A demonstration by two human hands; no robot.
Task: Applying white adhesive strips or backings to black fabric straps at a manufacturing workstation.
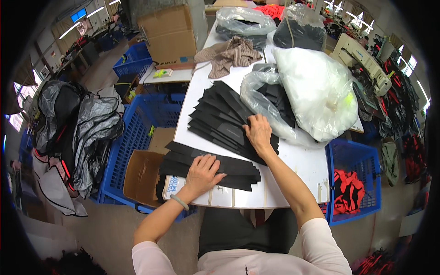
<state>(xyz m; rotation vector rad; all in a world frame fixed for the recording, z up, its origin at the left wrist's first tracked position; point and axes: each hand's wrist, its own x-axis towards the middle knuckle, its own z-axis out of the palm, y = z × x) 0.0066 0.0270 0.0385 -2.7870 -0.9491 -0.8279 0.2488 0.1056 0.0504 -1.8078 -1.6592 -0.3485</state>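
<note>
While two stacks of black fabric strips lie on the white table point(293, 181), the work looks to be somewhere in the middle. The left hand point(203, 172) rests flat, fingers spread, on the near stack of black strips point(215, 167), which sits at the table's near left edge, partly overhanging it above a brown cardboard box point(140, 176). The right hand point(259, 133) lies on the far fanned pile of black strips point(222, 121), fingers bent and pressing at its right end; whether it pinches a single strip I cannot tell.

Judging by the piles, the near stack is what has been laid out and squared, and it is the thinner one. The fanned pile is loose and looks the larger, so I judge that more is left than done. Further black pieces show inside a clear plastic bag point(270, 101) just right of the fanned pile, touching it, and these seem untouched.

A bulky white plastic bag point(318, 91) lies at the far right, a striped brown garment point(229, 55) at the far end, and blue crates point(133, 133) stand left of the table.
</note>
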